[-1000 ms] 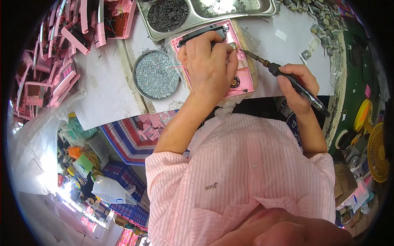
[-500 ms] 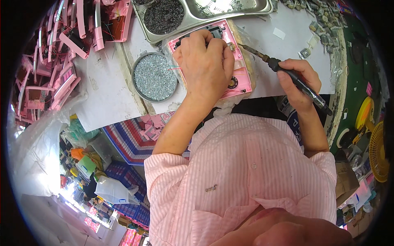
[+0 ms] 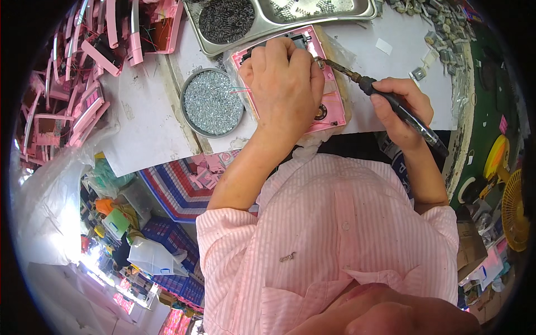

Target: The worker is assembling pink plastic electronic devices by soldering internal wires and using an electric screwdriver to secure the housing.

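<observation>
Hiding pink casing (image 3: 333,101) partly: left hand (image 3: 285,84)

Place: an assembly workshop or small factory floor, by our reading. As evidence we list: one paper-covered workbench (image 3: 139,120); one compartmented steel tray (image 3: 263,27) with black coil springs (image 3: 226,21); one round dish (image 3: 212,135) of small silvery screws (image 3: 213,103); one soldering iron (image 3: 430,138), pen-shaped; pink plastic housings (image 3: 92,56), heaped, many alike, some wired; small metal-cased components (image 3: 441,47), piled. Beyond the bench we count in blue crates (image 3: 167,234), stacked, and a yellow fan (image 3: 515,209).
</observation>
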Motion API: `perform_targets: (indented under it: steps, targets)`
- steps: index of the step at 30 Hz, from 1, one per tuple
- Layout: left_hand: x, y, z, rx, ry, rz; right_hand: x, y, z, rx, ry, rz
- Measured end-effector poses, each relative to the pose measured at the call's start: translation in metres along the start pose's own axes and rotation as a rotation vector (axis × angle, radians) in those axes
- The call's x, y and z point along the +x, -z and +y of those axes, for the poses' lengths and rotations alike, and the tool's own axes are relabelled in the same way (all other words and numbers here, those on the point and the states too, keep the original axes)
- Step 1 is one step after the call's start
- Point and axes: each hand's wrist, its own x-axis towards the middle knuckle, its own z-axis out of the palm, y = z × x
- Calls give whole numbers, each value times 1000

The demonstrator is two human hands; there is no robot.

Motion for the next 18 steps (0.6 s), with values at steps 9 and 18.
perform_targets:
  steps: [9,18]
  targets:
    - [1,-3,1,40,-12,3,-2,0,4,-114,131,-17]
    - [-2,-1,1,37,-2,-24,-2,4,3,-115,147,2]
